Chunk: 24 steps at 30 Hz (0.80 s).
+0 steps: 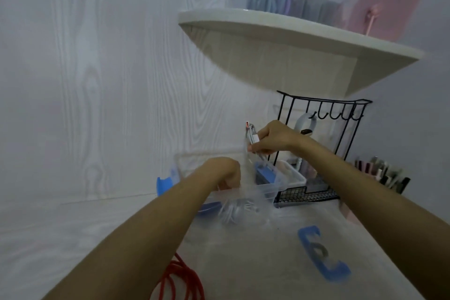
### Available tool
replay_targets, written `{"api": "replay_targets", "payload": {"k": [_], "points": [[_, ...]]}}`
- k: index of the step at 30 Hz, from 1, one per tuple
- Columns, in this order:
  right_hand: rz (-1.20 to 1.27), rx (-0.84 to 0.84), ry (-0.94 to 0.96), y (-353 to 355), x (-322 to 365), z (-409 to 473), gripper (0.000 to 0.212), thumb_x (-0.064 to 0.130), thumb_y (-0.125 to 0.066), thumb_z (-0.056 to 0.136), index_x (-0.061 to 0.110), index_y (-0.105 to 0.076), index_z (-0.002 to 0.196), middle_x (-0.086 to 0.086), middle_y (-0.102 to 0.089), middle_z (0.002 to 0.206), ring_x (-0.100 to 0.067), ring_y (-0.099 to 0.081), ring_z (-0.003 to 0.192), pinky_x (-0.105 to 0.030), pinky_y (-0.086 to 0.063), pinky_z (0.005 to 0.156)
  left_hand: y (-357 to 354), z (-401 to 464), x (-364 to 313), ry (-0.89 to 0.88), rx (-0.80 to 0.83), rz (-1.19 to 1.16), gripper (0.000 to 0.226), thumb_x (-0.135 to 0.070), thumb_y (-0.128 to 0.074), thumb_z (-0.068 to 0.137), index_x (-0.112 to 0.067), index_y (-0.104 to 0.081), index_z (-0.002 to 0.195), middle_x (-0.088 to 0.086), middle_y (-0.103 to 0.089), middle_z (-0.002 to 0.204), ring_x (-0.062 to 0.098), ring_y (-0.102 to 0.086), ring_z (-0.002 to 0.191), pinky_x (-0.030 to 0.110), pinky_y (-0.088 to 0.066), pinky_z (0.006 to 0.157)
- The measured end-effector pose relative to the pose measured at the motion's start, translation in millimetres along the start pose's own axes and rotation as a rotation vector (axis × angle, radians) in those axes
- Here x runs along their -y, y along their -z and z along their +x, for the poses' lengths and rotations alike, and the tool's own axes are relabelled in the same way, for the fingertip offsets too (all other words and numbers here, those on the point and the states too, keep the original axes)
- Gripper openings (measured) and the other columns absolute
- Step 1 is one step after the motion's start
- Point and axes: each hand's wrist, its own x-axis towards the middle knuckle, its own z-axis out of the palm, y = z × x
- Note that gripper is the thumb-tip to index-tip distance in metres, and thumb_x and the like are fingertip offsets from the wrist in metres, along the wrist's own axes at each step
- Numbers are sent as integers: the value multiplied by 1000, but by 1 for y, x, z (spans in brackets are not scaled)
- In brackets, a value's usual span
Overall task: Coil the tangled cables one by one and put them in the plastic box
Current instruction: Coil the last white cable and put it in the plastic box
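Note:
A clear plastic box [267, 186] with blue latches stands on the table against the wall. White coiled cables [237, 209] lie inside it near the front wall. My left hand [225, 172] reaches into the box with its fingers curled; whether it holds anything is hidden by blur. My right hand [272, 137] hovers above the box's back right corner and pinches a white cable [252, 136] by its plug ends, the rest hanging toward the box. A red cable [180, 277] lies coiled on the table at the bottom, under my left forearm.
A blue latch-shaped plastic piece [321, 252] lies on the table at the front right. A black wire rack [321, 148] with hooks stands behind the box, with small bins and pens beside it. A white shelf [292, 39] juts out overhead.

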Motion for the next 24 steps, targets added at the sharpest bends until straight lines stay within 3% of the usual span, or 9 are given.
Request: {"api": "replay_targets", "payload": {"k": [3, 6, 9, 14, 17, 19, 21, 24], "points": [[50, 42, 1, 6, -14, -4, 26, 25, -71, 83, 6, -67, 66, -1, -51, 59, -8, -46, 55, -16, -34, 52, 12, -3, 16, 29, -2, -125, 25, -11, -62, 90, 6, -60, 108, 22, -63, 118, 31, -66, 94, 37, -52, 92], [136, 22, 0, 3, -20, -2, 37, 26, -64, 89, 16, -56, 55, 2, -48, 52, -7, -44, 45, -13, -35, 41, 29, -18, 47, 36, -48, -325, 32, -11, -61, 91, 6, -59, 118, 17, -64, 106, 23, -62, 86, 33, -53, 88], [152, -23, -36, -5, -18, 3, 30, 25, -49, 97, 11, -48, 70, -1, -45, 63, -10, -41, 53, -21, -33, 49, 39, -36, 71, -12, -63, -566, 32, -8, -59, 92, 2, -59, 122, 18, -65, 113, 19, -63, 88, 23, -54, 78], [354, -132, 16, -18, -8, 8, 39, 30, -52, 96, 10, -56, 63, -2, -49, 56, -12, -43, 50, -21, -34, 49, 45, -54, 84, -198, -81, -1039, 20, -4, -57, 91, 1, -64, 110, 16, -70, 109, 15, -71, 83, 19, -57, 71], [604, -227, 51, -21, 3, 7, 37, 43, -65, 85, 7, -71, 80, 1, -50, 52, -7, -44, 45, -13, -33, 40, 44, -59, 76, -269, -181, -1010, 24, -5, -58, 92, -1, -64, 114, 15, -70, 108, 16, -71, 87, 20, -57, 73], [516, -198, 88, -20, 8, 6, 34, 45, -73, 77, 14, -65, 65, 7, -54, 46, -2, -48, 40, -11, -35, 40, 39, -60, 71, -304, -222, -984, 26, -6, -57, 92, -3, -63, 117, 14, -70, 109, 18, -70, 91, 21, -57, 75], [397, -120, 93, -18, 9, 3, 32, 40, -80, 70, 13, -65, 65, 7, -59, 50, -3, -54, 47, -15, -41, 46, 32, -61, 68, -323, -231, -956, 26, -8, -56, 93, -6, -62, 118, 13, -70, 110, 17, -70, 92, 20, -57, 74], [410, -31, 103, -10, 2, -6, 25, 38, -83, 67, 19, -69, 61, 8, -59, 52, -1, -54, 48, -14, -39, 46, 27, -66, 70, -311, -273, -846, 26, -15, -53, 96, -17, -61, 121, 8, -69, 110, 15, -67, 93, 20, -57, 72]]}}
